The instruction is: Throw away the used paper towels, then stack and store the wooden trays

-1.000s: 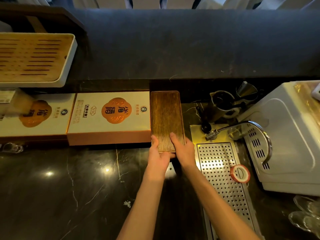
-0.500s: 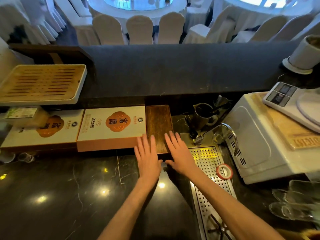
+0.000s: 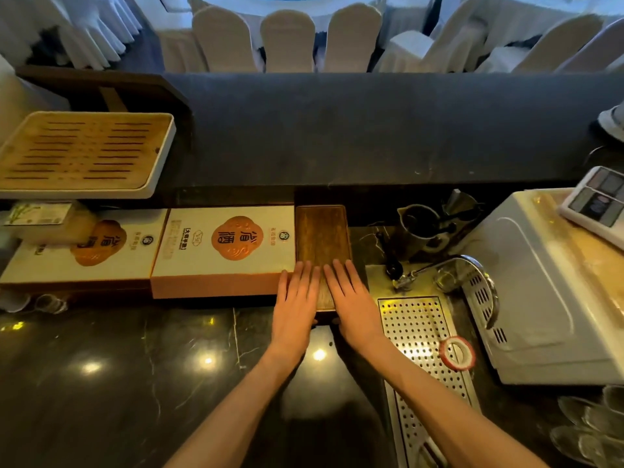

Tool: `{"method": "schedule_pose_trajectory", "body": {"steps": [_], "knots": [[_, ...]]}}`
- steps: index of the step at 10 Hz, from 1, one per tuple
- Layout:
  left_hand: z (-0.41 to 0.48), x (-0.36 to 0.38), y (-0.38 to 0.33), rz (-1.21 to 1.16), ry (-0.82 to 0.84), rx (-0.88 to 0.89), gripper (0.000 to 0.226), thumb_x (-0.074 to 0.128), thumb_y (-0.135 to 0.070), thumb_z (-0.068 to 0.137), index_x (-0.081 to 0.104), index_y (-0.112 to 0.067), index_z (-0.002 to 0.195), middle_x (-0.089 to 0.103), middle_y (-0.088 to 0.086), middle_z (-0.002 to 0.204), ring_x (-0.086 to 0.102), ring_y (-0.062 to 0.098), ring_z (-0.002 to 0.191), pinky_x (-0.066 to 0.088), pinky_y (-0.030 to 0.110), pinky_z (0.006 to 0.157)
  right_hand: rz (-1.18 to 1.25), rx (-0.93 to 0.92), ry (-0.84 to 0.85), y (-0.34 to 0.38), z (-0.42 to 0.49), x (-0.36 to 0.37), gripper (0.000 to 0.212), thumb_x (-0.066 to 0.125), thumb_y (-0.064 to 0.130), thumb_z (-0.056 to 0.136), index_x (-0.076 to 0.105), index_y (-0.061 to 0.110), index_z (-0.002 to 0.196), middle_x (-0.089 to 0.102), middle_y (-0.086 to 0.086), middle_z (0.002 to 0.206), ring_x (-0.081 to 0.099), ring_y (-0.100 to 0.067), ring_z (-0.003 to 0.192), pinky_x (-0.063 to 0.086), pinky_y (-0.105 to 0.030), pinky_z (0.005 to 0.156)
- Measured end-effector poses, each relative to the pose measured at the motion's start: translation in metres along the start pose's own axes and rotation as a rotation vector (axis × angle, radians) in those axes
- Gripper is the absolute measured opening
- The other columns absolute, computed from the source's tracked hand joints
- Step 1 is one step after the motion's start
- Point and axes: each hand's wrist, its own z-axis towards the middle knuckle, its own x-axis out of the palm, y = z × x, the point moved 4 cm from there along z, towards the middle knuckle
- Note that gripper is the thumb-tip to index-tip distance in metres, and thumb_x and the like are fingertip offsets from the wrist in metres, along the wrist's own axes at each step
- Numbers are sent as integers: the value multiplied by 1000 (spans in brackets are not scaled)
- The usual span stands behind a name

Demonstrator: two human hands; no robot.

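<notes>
A dark wooden tray stack point(image 3: 321, 236) lies lengthwise on the black marble counter, against the back wall and beside a white and orange box point(image 3: 224, 248). My left hand point(image 3: 295, 304) rests flat on the tray's near left edge, fingers spread. My right hand point(image 3: 349, 304) lies flat on its near right edge, fingers also apart. Neither hand grips the tray. No paper towel shows.
A slatted bamboo tray in a white frame point(image 3: 84, 153) sits on a raised shelf at left. A second box point(image 3: 84, 251) lies further left. Right of the hands are a perforated metal drain board point(image 3: 418, 332), a tape roll point(image 3: 457, 352), a tap point(image 3: 449, 268), a white appliance point(image 3: 547, 292) and glasses point(image 3: 587, 434).
Both hands went from gripping the tray's near end to lying flat and open on top of it. The tray slid back beside the box. The camera tilted up.
</notes>
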Motion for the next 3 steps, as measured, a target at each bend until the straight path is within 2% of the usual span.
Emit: {"method": "schedule_pose_trajectory", "body": {"steps": [1, 2, 3], "knots": [[-2, -7, -1, 6, 63, -12, 113, 82, -39, 67, 14, -9, 151, 20, 16, 159, 10, 33, 149, 3, 52, 121, 8, 44, 74, 3, -1, -5, 104, 73, 11, 75, 6, 18, 155, 7, -5, 164, 0, -27, 151, 28, -42, 117], [-8, -31, -3, 0, 118, -19, 105, 75, -30, 75, 6, -12, 152, 11, 14, 162, 1, 32, 150, 0, 54, 121, -25, 63, 176, 7, -4, -21, 112, 78, 18, 73, 2, 18, 155, 2, -6, 164, -2, -28, 151, 26, -51, 117], [-18, -54, 2, -65, 154, -19, 113, 76, -38, 74, -3, -20, 153, -2, 14, 162, -7, 37, 149, -3, 56, 118, -29, 24, 239, 14, -9, -41, 115, 79, 31, 72, 1, 17, 155, 4, -9, 164, -2, -34, 150, 13, -52, 121]]}}
